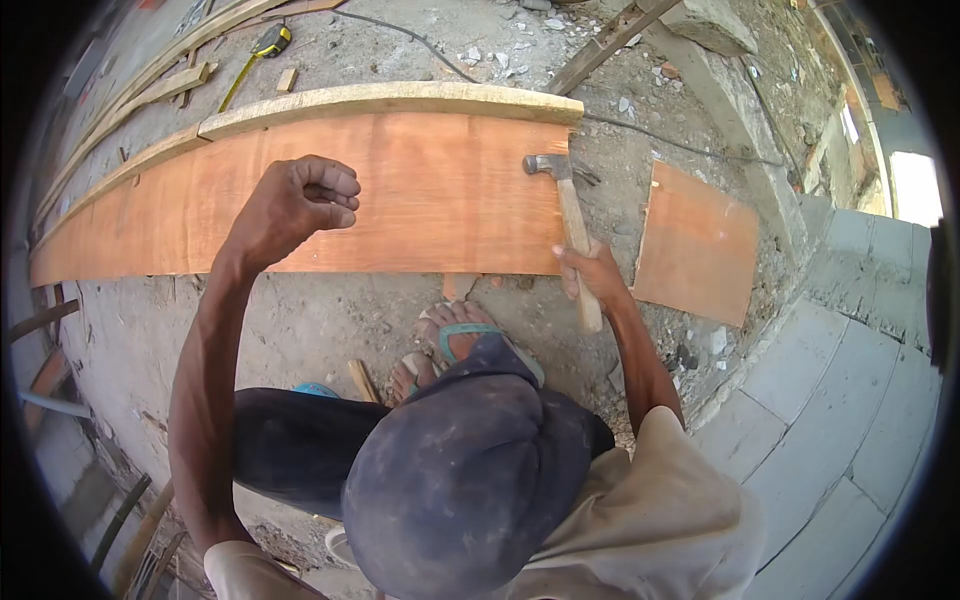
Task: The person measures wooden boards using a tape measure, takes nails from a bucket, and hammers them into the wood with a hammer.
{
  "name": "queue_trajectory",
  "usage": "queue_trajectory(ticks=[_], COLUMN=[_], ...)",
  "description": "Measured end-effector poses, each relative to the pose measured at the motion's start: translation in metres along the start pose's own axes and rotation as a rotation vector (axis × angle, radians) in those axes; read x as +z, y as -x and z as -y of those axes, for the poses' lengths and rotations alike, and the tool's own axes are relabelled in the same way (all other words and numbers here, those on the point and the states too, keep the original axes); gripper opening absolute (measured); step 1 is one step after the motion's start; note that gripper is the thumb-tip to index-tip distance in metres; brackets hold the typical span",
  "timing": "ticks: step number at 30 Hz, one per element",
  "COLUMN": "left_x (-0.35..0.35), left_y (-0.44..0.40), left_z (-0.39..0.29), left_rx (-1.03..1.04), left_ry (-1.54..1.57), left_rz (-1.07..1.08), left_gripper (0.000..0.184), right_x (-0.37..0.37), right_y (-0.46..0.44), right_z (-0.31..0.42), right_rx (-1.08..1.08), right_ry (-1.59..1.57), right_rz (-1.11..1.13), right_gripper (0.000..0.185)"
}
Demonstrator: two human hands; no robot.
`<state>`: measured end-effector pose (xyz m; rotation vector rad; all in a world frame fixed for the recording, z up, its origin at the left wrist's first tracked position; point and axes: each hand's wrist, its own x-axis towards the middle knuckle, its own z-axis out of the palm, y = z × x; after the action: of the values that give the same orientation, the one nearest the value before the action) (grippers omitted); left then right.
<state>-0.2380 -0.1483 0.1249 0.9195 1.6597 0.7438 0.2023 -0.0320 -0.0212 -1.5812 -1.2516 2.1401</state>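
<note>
In the head view my right hand (592,272) is closed round the wooden handle of a claw hammer (574,215). Its head lies over the right end of a long orange-brown plywood strip (430,190). My left hand (305,200) is raised above the middle-left part of the strip, fingers curled in towards the thumb; whether anything small sits between them I cannot make out. A pale wooden batten (390,98) runs along the strip's far edge and joins a second batten (160,155) at the left.
A yellow and black tape measure (272,40) lies beyond the batten, blade partly out, near a small wood block (288,80). A cut plywood piece (697,243) lies to the right. A dark cable (680,148) crosses the rubble. Grey blocks (815,400) line the right side.
</note>
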Motion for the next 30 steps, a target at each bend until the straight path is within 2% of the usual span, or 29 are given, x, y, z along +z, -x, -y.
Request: queue_trajectory(ticks=[3,5,6,7,8,14,16,17,20,21,22,23,25,26,28,29,30], left_x=[0.038,0.069,0.085,0.098,0.116,0.162,0.167,0.169,0.173,0.176,0.179,0.181,0.179,0.178,0.175,0.175,0.174], left_y=[-0.041,-0.051,-0.059,-0.061,-0.060,-0.038,-0.036,-0.036,-0.034,-0.035,-0.036,-0.035,-0.031,-0.030,-0.029,-0.027,-0.027], left_z=[0.009,0.019,0.041,0.057,0.079,0.124,0.126,0.127,0.130,0.134,0.138,0.142,0.139,0.137,0.135,0.136,0.134], left_rx=[0.143,0.063,0.115,0.116,0.239,0.304,0.327,0.352,0.338,0.340,0.287,0.234,0.213,0.195,0.206,0.199,0.199], left_ry=[-0.344,-0.163,-0.083,-0.077,-0.077,-0.050,-0.045,-0.040,-0.008,-0.007,0.139,0.285,0.266,0.248,0.248,0.252,0.253], left_rz=[-0.005,0.011,-0.033,-0.027,-0.112,-0.229,-0.291,-0.353,-0.347,-0.345,-0.344,-0.344,-0.329,-0.310,-0.296,-0.275,-0.279], left_gripper=[0.010,0.009,0.004,0.008,0.011,0.016,0.018,0.021,0.026,0.026,0.031,0.036,0.042,0.047,0.051,0.054,0.054], right_x=[0.005,0.012,0.015,0.018,0.022,0.040,0.042,0.041,0.053,0.056,0.058,0.058,0.059,0.059,0.060,0.059,0.061], right_y=[0.002,0.009,0.014,0.019,0.023,0.044,0.040,0.041,0.056,0.061,0.064,0.066,0.069,0.071,0.073,0.074,0.074], right_z=[-0.007,-0.008,-0.009,-0.009,-0.010,-0.015,-0.026,-0.029,-0.013,-0.009,-0.007,-0.007,-0.005,-0.004,0.002,-0.003,-0.007], right_rx=[-0.039,-0.064,-0.084,-0.102,-0.099,-0.119,-0.341,-0.341,-0.338,-0.436,-0.534,-0.536,-0.347,-0.352,-0.160,-0.161,-0.279], right_ry=[0.033,0.070,0.104,0.139,0.145,0.310,0.519,0.519,0.594,0.588,0.581,0.582,0.445,0.445,0.428,0.430,0.517], right_rz=[0.027,0.041,0.019,-0.008,0.015,0.101,0.132,0.131,0.119,0.097,0.077,0.079,0.128,0.127,0.161,0.162,0.145], right_gripper=[0.026,0.025,0.026,0.027,0.027,0.029,0.033,0.033,0.039,0.039,0.040,0.040,0.039,0.039,0.040,0.040,0.041])
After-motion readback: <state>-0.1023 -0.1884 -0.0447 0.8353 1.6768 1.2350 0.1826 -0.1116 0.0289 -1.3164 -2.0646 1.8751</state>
